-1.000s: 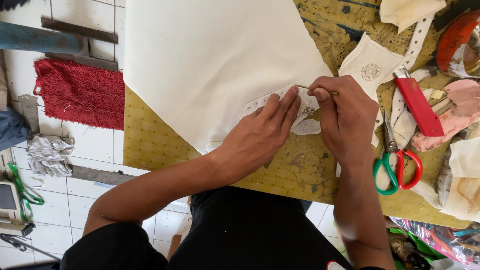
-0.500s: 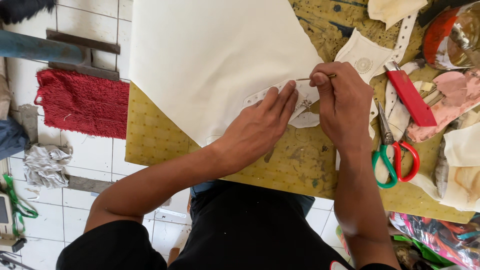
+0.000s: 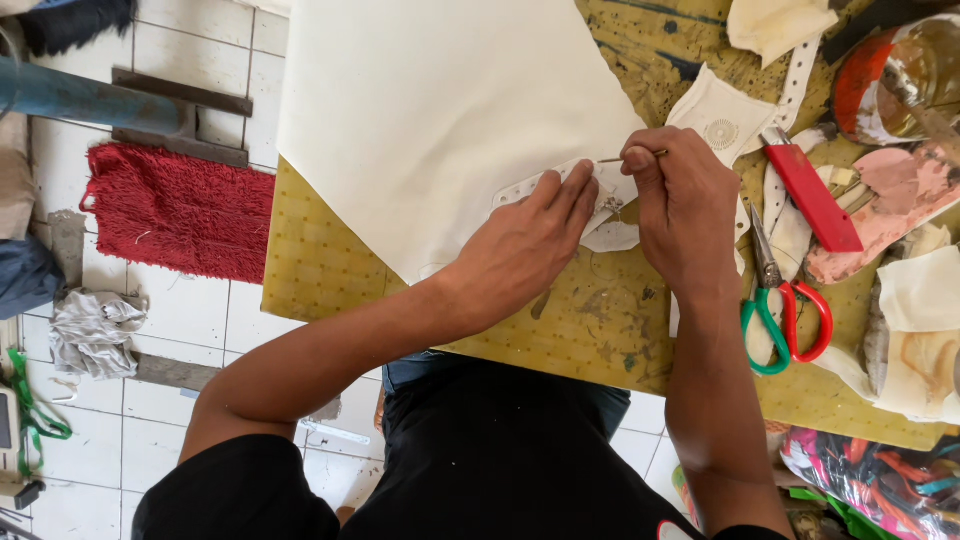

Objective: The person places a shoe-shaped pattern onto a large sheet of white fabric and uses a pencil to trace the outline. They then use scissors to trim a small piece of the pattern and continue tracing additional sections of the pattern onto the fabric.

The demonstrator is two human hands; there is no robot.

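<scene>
My left hand (image 3: 520, 250) lies flat with its fingers pressing a small white punched template (image 3: 540, 185) down on the corner of a large cream sheet (image 3: 440, 110). My right hand (image 3: 685, 205) is closed around a thin pen-like tool (image 3: 630, 157), whose tip touches the template's right end. Both rest on a stained yellow work table (image 3: 330, 270).
Right of my hands lie green-and-red-handled scissors (image 3: 785, 305), a red flat tool (image 3: 812, 197), cream offcuts (image 3: 720, 115), a punched white strip (image 3: 797, 70) and a glue tin (image 3: 900, 70). On the tiled floor at left are a red mat (image 3: 175, 210), rags (image 3: 95, 330) and a blue pipe (image 3: 90, 100).
The view has shifted a little; my hands stay on the template. The right hand with the tool has edged slightly along the template's right end.
</scene>
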